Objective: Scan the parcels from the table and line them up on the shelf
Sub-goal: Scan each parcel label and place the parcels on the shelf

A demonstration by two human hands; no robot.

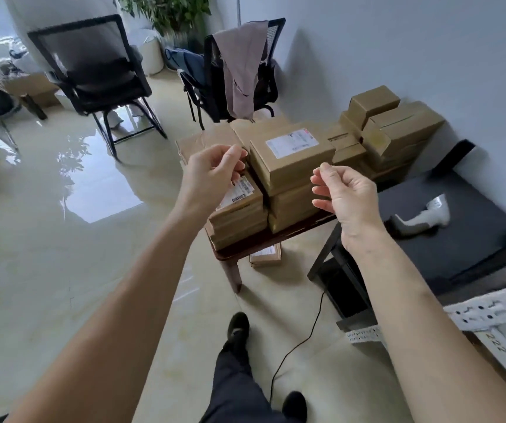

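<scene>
Brown cardboard parcels [291, 157] sit stacked in several piles on a low dark wooden bench [230, 254], some bearing white labels face up. Smaller boxes [374, 102] are heaped at the far end by the wall. One parcel [265, 255] lies on the floor under the bench.

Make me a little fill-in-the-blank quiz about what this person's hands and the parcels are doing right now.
1. Both the left hand and the right hand hold ____.
2. The parcels are stacked on a low ____ table.
3. The white scanner lies on the black stand to the person's ____.
4. One small parcel lies on the floor ____ the table.

Missing words: nothing; wooden; right; under
</scene>
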